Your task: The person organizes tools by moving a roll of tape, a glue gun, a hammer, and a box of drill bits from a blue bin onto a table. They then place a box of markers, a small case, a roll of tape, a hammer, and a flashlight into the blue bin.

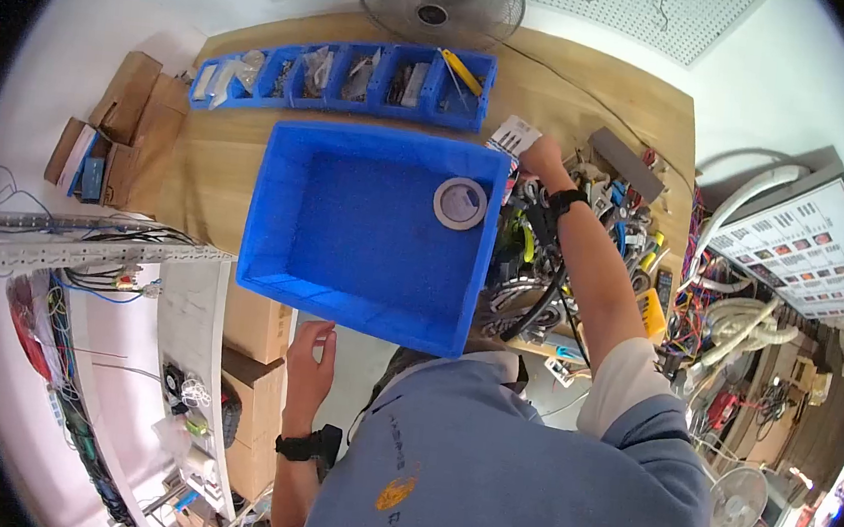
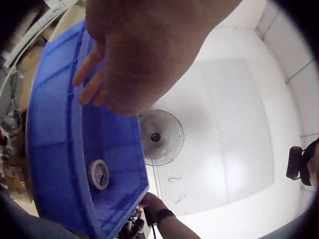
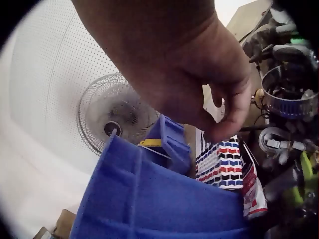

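Note:
My right hand [image 1: 543, 160] is at the far right corner of a large blue bin [image 1: 373, 137]. Thumb and fingers pinch the top of a small white cardboard box [image 3: 219, 167] with red, blue and black markings; its other face, printed with dark pen shapes, shows in the head view. Beside that box lies a red and white packet [image 3: 254, 195]. Inside the bin a roll of tape [image 1: 441, 205] lies flat near the right wall. My left hand [image 1: 311, 366] hangs relaxed by the bin's near left corner and holds nothing.
A row of small blue parts bins [image 1: 330, 105] stands behind the large bin, a yellow-handled cutter [image 1: 462, 72] in its end compartment. Tools and cables [image 1: 530, 293] crowd the table's right side. A fan [image 1: 395, 0] stands at the back, cardboard boxes [image 1: 137, 138] at the left.

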The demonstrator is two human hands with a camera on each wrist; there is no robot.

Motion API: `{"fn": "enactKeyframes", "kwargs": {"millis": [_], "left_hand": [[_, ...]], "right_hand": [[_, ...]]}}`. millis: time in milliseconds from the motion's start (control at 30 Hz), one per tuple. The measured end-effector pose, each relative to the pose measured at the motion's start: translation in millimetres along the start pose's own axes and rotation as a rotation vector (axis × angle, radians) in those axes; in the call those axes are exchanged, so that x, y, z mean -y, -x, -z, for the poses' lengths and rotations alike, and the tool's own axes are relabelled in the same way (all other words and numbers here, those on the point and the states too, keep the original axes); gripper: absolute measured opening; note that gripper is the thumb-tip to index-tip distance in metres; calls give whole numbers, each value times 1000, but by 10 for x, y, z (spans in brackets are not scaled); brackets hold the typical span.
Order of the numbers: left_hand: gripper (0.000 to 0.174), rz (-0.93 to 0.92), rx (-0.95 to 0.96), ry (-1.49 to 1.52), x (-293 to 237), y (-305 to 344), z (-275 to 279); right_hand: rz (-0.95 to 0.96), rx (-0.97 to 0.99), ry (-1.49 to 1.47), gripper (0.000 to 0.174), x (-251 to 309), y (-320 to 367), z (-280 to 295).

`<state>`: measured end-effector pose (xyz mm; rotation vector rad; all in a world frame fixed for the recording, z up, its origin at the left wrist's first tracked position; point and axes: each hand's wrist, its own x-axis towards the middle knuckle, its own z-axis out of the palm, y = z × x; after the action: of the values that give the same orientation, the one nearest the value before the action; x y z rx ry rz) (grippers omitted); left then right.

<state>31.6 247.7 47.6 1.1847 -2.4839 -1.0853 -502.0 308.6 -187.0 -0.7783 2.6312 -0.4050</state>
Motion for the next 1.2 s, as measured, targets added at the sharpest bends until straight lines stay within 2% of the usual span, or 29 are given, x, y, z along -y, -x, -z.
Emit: {"fn": "enactKeyframes", "kwargs": {"millis": [67,133,200,233,300,367,467,567,600,700,767,833,900,933,1033,1133,1200], "left_hand": [[17,4,-10,-11,-21,36,-23],[17,-35,-1,-15,-64,5,-28],[17,-98,25,-7,-123,-23,-51],[16,-120,28,-14,-158,-36,-61],[16,-156,34,-32,-179,-60,-42],[16,-181,37,-54,-155,-85,-23],[15,-184,28,-81,-221,-79,11],[15,-169,18,-106,-294,-19,-8],[15,-161,14,-116,-321,13,-11],[14,-146,4,-105,-311,109,-54],[14,-114,11,-114,-345,159,-55],[14,-106,2,-95,-298,204,-74],[14,-76,12,-101,-316,246,-77],[14,-84,10,-102,-336,245,-84],[14,-122,17,-118,-357,240,-92],[14,-188,33,-135,-395,154,-102],[14,-228,37,-126,-507,47,-107]], "right_hand": [[172,2,187,38,68,80,133],[261,-100,37,39,-376,-488,-606],[44,67,-12,40,-25,-12,5],[-10,96,-162,40,-165,-132,-184],[135,-149,148,32,-483,-470,-682],[363,-140,351,23,-407,-279,-388],[74,-8,-112,20,-223,-39,44],[-505,165,-906,27,-10,63,269],[-521,139,-983,24,-16,9,226],[-201,288,-1498,21,-1072,-1137,-1344],[-486,270,-1164,17,-677,-1011,-942],[-392,131,-894,19,-322,-546,-449],[-324,35,-741,23,-131,-367,-213],[-366,37,-803,25,-119,-355,-183],[-330,-70,-700,30,-113,-311,-50],[-264,-121,-774,44,-230,-80,320],[-263,-268,-865,54,-324,46,524]]}}
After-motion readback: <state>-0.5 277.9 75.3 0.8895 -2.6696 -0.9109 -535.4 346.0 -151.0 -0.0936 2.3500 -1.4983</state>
